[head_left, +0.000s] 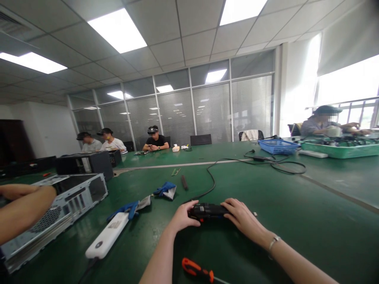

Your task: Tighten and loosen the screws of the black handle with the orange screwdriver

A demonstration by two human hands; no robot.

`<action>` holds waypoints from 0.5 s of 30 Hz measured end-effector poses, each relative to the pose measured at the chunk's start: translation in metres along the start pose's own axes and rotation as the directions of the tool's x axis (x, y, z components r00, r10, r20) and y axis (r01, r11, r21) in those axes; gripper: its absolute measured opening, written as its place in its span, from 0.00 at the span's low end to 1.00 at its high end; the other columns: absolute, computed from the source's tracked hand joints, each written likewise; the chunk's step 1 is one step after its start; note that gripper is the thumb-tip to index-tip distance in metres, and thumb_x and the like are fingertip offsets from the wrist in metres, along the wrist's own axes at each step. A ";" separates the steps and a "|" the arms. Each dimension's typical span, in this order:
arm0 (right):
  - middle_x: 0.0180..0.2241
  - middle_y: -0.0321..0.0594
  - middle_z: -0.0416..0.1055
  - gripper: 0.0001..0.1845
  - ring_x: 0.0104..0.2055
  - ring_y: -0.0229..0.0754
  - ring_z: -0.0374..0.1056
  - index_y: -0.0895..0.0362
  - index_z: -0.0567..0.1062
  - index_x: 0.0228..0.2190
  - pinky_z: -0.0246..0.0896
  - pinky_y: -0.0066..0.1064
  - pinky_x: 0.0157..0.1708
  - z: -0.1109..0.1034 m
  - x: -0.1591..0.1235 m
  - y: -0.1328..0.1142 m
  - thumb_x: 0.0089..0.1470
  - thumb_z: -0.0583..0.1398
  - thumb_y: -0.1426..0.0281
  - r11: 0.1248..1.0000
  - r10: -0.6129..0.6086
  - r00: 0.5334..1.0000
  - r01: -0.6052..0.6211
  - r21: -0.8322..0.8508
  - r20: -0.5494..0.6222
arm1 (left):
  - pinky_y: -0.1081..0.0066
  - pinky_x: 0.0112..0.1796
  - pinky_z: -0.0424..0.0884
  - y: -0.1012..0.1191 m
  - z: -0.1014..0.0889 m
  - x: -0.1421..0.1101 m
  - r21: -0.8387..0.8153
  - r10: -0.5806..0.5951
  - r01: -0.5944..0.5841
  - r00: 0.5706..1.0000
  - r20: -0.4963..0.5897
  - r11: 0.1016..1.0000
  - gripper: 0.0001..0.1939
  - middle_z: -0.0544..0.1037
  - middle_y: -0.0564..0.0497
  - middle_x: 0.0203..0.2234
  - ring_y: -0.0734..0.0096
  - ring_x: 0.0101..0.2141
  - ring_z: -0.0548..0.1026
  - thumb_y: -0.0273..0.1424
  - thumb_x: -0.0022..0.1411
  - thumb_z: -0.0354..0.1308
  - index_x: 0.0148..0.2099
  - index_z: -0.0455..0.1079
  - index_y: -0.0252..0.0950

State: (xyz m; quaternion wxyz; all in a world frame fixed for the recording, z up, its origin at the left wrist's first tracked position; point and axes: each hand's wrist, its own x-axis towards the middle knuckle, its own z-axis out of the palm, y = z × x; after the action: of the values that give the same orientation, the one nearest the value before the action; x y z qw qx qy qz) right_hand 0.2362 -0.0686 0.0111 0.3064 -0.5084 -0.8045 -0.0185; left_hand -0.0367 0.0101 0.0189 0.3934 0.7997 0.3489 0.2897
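Both my hands grip a small black device with a red spot, lying on the green table. My left hand is closed on its left end. My right hand is curled over its right end. A black cable runs away from the device toward the table's far side. An orange-handled screwdriver lies on the table between my forearms, close to me.
An open grey computer case lies at left, another person's arm over it. A white power strip and blue-grey gloves lie nearby. A blue basket and green tray stand far right. Several people sit at the far side.
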 end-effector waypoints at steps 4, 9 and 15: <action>0.46 0.45 0.67 0.16 0.46 0.49 0.65 0.50 0.69 0.50 0.62 0.43 0.47 0.000 -0.002 -0.001 0.61 0.52 0.64 1.000 0.008 1.000 -0.008 0.007 0.009 | 0.60 0.53 0.65 0.002 -0.001 0.000 0.005 0.017 -0.017 1.000 0.000 1.000 0.41 0.74 0.45 0.51 0.53 0.51 0.71 0.23 0.38 0.72 0.57 0.68 0.38; 0.46 0.46 0.67 0.16 0.46 0.50 0.65 0.51 0.69 0.50 0.62 0.44 0.47 0.003 -0.001 -0.004 0.61 0.52 0.66 0.999 -0.024 1.000 0.024 -0.028 -0.012 | 0.60 0.53 0.65 0.007 0.000 -0.001 0.011 0.017 -0.017 1.000 -0.005 1.000 0.36 0.74 0.46 0.52 0.54 0.51 0.72 0.23 0.41 0.70 0.56 0.70 0.38; 0.46 0.46 0.67 0.17 0.45 0.49 0.65 0.53 0.70 0.50 0.62 0.43 0.47 0.008 0.000 -0.002 0.60 0.53 0.66 0.999 -0.009 1.000 0.008 -0.052 -0.015 | 0.60 0.55 0.62 0.002 0.001 0.001 0.104 -0.012 0.014 1.000 -0.018 0.994 0.32 0.75 0.47 0.51 0.55 0.51 0.71 0.26 0.45 0.67 0.56 0.70 0.38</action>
State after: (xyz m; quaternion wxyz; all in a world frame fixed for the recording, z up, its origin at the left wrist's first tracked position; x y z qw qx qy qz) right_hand 0.2306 -0.0665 0.0049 0.2992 -0.5127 -0.8035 -0.0446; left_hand -0.0347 0.0089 0.0204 0.3500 0.8144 0.3720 0.2755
